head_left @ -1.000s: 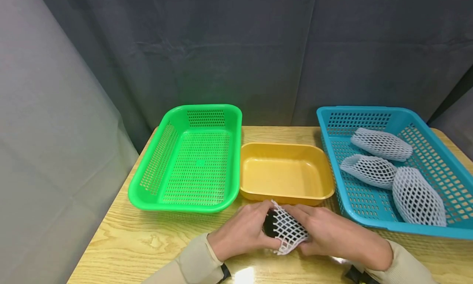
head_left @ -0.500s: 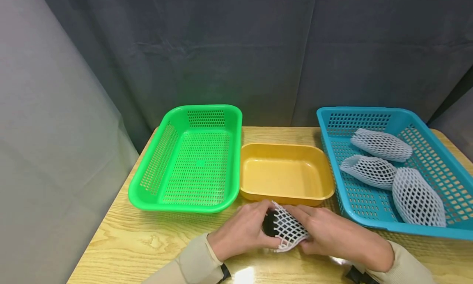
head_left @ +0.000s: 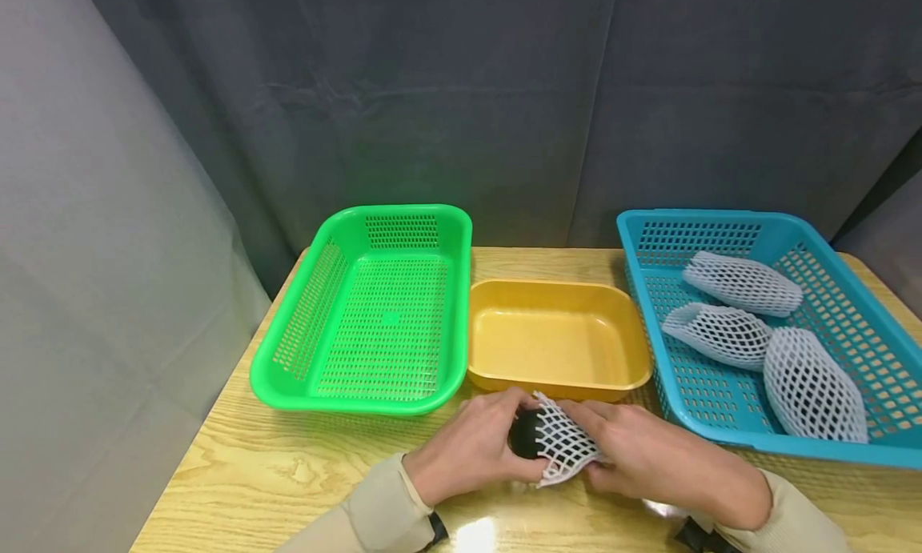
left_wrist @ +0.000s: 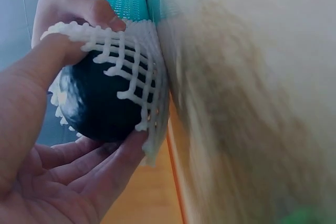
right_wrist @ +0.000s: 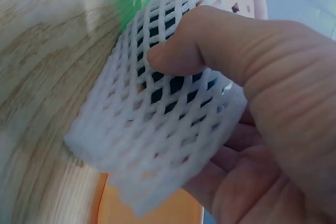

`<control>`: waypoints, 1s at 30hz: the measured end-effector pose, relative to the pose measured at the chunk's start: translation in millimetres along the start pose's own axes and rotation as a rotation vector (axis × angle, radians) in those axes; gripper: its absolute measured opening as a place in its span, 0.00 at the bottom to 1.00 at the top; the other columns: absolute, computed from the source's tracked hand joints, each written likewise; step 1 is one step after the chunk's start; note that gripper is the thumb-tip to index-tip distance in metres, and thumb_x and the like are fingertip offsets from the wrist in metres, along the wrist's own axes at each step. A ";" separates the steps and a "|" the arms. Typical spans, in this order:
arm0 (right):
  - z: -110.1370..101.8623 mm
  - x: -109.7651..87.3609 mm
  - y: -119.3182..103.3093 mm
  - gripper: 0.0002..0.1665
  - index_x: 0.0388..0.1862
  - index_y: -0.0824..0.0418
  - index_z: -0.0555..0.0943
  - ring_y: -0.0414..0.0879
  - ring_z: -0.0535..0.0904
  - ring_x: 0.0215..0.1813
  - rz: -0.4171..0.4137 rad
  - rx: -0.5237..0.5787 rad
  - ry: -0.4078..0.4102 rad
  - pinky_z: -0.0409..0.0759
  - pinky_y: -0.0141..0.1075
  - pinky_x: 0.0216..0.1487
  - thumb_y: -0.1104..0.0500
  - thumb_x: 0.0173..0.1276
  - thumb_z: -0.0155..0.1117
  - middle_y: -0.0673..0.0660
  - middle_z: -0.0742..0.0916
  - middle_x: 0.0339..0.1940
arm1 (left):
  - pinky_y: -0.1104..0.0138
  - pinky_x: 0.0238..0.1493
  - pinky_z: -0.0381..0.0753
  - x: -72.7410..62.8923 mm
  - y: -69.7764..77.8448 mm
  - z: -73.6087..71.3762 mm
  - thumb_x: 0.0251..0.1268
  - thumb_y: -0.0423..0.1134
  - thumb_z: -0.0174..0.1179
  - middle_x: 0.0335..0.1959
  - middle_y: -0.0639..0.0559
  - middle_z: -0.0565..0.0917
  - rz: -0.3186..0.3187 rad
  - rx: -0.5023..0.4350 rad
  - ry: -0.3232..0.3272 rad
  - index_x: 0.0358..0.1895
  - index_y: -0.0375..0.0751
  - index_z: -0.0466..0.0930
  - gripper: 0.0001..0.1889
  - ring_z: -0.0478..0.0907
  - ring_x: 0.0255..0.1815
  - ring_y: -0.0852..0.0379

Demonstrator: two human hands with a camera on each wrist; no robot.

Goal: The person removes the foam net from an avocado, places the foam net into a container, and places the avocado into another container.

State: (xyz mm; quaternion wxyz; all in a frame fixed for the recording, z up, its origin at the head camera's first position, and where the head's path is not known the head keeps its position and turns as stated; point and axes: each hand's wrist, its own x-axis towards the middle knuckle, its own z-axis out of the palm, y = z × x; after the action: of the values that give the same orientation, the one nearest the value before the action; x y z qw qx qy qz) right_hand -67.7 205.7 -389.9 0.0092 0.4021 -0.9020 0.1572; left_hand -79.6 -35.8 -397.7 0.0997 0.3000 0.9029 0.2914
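A dark, glossy, rounded avocado-like fruit [left_wrist: 100,98] sits partly inside a white foam net sleeve [right_wrist: 157,93], its bare end facing left. My left hand [head_left: 475,445] curls round that bare end, thumb and fingers at the net's open edge. From the other side my right hand [head_left: 641,457] grips the sleeve, with its thumb pressed on the mesh over the fruit in the right wrist view. The sleeve's far end narrows to a flattened tail with no fruit in it. Both hands are close over the wooden table [head_left: 238,457], in front of the yellow tub [head_left: 555,385].
A green perforated basket [head_left: 262,373] stands to the left of the yellow tub. To its right, a blue basket [head_left: 670,385] holds three white foam net sleeves [head_left: 814,385]. A dark curtain [head_left: 461,97] hangs behind the table, with pale cloth [head_left: 108,257] at the left.
The net's open edge has shifted slightly right on the fruit, so a little more of its dark end shows. Both hands stay nearly in place; baskets and tub are unmoved.
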 end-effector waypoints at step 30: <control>10.3 1.6 -9.3 0.51 0.74 0.63 0.71 0.41 0.86 0.45 0.008 -0.011 0.100 0.87 0.36 0.43 0.37 0.60 0.77 0.53 0.88 0.55 | 0.79 0.43 0.79 -0.9 0.7 0.9 0.55 0.56 0.75 0.49 0.54 0.87 0.030 0.080 0.000 0.61 0.42 0.75 0.35 0.80 0.42 0.70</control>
State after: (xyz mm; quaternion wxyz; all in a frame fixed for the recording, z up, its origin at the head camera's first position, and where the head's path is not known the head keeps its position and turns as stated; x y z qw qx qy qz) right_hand -60.9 195.7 -396.9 0.0559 0.3899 -0.9029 0.1722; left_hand -78.2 -35.4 -398.0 0.0833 0.3172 0.9092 0.2566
